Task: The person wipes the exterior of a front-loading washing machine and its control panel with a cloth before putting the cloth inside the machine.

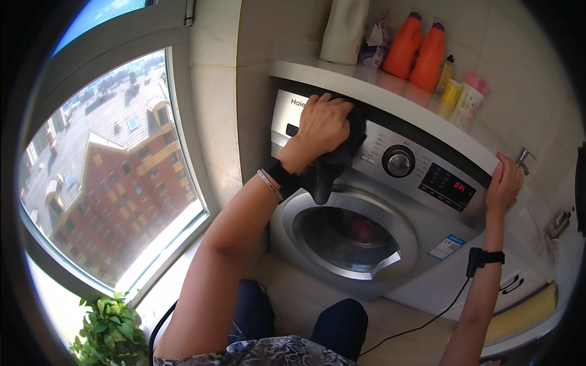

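The left hand [322, 125] presses a dark cloth [332, 165] flat against the front panel of the washing machine [366, 244]. The fingers are curled over the cloth near the top left corner of the machine, and the rest of the cloth hangs down toward the round door [351, 235]. The right hand [503, 183] is at the top right corner of the machine. Its fingers are bent over that corner, and it holds nothing else.

The wiping looks to be at the left end of the panel. The knob [398, 161] and the small screen with red lights [448, 186] are to the right of the cloth, and it is not on them now. I cannot tell which parts are already clean.

The cloth is dark grey, soft and crumpled. Bottles stand on the shelf [366, 82] above the machine: one white bottle [343, 30] and two orange bottles [418, 52].
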The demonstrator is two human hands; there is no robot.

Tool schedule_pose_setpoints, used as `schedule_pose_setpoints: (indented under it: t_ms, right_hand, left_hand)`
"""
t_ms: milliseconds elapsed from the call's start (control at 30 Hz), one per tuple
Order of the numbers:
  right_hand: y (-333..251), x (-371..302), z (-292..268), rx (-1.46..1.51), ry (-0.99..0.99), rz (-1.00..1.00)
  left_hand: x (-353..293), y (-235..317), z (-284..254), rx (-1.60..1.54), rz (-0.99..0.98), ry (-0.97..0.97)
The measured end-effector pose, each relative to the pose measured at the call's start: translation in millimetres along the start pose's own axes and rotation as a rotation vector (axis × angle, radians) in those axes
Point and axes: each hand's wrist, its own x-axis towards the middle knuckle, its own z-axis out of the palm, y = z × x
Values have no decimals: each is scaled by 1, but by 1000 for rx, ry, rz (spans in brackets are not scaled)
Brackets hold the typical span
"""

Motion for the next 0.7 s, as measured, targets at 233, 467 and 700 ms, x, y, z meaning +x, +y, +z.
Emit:
schedule_pose_setpoints:
  t_ms: [233, 467, 700]
  right_hand:
    - [-9, 2, -3, 15, 26, 14]
    - [-11, 3, -4, 25, 54, 21]
    - [-9, 6, -8, 23, 65, 23]
  left_hand:
    - [0, -80, -20, 197, -213, -168]
    - [3, -119, -9, 250, -301, -195]
    - [17, -41, 4, 210, -208, -219]
